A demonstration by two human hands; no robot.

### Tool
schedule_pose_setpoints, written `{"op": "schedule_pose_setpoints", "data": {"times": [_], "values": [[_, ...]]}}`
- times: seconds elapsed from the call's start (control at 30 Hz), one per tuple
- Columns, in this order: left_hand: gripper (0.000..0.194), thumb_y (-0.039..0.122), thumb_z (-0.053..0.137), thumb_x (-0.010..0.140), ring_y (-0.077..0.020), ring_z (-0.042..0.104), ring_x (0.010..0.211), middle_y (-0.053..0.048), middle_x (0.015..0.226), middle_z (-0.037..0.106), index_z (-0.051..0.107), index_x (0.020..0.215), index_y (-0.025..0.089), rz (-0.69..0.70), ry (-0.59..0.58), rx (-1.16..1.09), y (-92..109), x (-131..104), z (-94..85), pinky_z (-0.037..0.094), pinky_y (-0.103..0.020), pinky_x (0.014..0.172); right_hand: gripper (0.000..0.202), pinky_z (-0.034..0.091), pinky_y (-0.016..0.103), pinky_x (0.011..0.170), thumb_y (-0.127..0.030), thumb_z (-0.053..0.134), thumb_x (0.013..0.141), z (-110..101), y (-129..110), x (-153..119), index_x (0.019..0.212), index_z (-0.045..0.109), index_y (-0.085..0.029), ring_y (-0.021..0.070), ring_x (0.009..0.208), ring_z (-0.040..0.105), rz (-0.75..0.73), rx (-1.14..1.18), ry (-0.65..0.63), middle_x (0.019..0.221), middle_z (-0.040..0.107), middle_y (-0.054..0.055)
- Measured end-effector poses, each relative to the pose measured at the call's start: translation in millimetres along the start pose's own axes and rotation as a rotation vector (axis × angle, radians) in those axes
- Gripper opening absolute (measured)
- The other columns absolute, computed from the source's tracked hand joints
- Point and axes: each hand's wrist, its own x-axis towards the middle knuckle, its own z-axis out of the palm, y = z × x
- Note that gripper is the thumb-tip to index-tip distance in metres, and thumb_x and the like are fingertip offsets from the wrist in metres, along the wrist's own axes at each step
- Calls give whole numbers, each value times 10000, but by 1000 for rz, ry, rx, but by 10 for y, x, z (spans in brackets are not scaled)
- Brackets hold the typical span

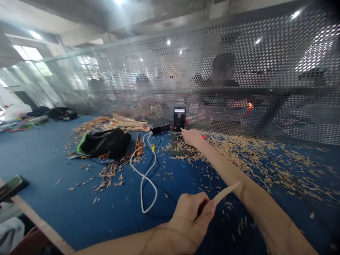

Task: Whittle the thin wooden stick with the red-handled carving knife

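Observation:
My left hand [192, 219] is closed around a thin, pale, pointed sliver of wood [225, 192], whose tip points right, across the line of my right forearm. My right hand [193, 137] is stretched forward, one finger extended to the lower edge of a black phone [179, 118]. The phone stands upright near the mesh, its screen lit with a red and a green spot near the bottom. Whether the fingertip touches the screen cannot be told. That hand's other fingers are partly hidden; nothing shows in it. Below it lies a dark flat board [176, 150] strewn with shavings.
A perforated metal screen [239, 78] closes off the blue table [87, 209], with people behind it. Wood shavings [252, 156] spread widely. A white cable [156, 191] runs from a black box [159, 128]. A black pouch [106, 143] and wood strips [127, 124] lie left.

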Motion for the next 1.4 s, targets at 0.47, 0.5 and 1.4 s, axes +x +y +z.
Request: {"op": "schedule_pose_setpoints", "data": {"times": [0.47, 0.5, 1.4], "values": [[328, 477, 560, 882, -114, 329, 538, 67, 536, 366, 504, 696, 213, 114, -16, -112, -44, -4, -31, 244, -266, 513, 445, 528, 382, 874, -180, 319, 1010, -130, -77, -233, 1325, 630, -145, 267, 1044, 714, 25, -40, 9, 1470, 563, 203], [320, 469, 566, 879, -115, 337, 543, 67, 537, 370, 510, 697, 211, 112, -14, -116, -44, -8, -32, 250, -265, 518, 449, 532, 381, 864, -170, 320, 1005, -131, -82, -220, 1330, 628, -146, 264, 1032, 718, 24, -45, 6, 1478, 559, 198], [336, 466, 623, 832, -103, 361, 562, 51, 567, 447, 649, 712, 152, 254, 88, -206, -94, 128, -4, 264, -256, 545, 360, 481, 317, 794, -371, 354, 1038, -490, 89, -1519, 1028, 660, -182, 248, 918, 700, 256, 233, 211, 1068, 735, 127]]}}
